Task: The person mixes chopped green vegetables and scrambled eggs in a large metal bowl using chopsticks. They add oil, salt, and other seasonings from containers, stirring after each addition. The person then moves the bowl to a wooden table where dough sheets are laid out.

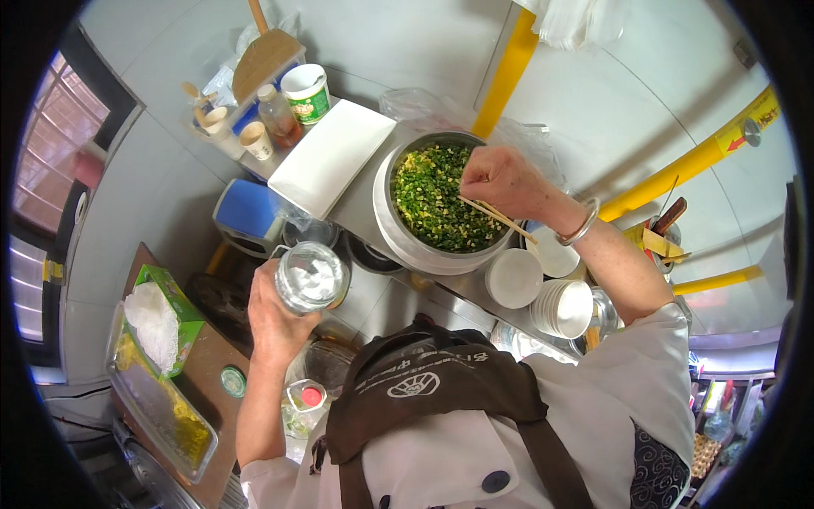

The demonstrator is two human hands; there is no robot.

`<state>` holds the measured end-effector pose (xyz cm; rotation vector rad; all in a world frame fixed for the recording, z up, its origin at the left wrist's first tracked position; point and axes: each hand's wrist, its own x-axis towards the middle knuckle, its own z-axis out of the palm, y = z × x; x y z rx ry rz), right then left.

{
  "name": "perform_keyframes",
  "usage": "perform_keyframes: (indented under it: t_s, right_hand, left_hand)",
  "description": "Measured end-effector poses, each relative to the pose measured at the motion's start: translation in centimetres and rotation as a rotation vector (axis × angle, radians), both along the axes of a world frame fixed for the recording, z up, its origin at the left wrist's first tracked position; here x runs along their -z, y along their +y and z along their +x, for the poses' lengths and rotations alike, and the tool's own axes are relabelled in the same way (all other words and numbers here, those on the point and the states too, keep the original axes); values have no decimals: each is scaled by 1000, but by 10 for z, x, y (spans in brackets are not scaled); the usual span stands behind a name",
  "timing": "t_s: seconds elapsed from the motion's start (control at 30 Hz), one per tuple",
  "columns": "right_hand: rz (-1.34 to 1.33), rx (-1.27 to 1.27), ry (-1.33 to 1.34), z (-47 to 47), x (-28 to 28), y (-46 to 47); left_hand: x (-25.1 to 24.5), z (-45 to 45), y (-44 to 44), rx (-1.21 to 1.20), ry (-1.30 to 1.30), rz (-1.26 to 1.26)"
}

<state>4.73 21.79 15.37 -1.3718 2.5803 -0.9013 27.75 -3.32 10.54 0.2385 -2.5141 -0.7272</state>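
Note:
My left hand (280,321) holds an uncovered glass jar (310,276) with white granular contents. Over the right part of a round metal bowl (407,238), my right hand (499,181) has its fingers pinched; whether anything is between them does not show. The bowl is filled with chopped green and yellow food (439,197). A pair of wooden chopsticks (502,219) slants under my right hand at the bowl's right side, and I cannot tell whether my fingers hold them.
A white rectangular tray (334,159) lies left of the bowl. Stacked white bowls (563,310) stand near my right arm. At the lower left are a green box (159,324), a plastic tray with yellow food (191,436) and a green lid (233,382).

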Motion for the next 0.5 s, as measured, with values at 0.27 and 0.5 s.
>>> perform_keyframes:
  t_s: [0.27, 0.5]
  right_hand:
    - [86, 96, -24, -103, 55, -8]
    - [244, 95, 87, -154, 53, 23]
  left_hand:
    - [11, -44, 4, -35, -36, -32]
    - [20, -75, 13, -56, -59, -30]
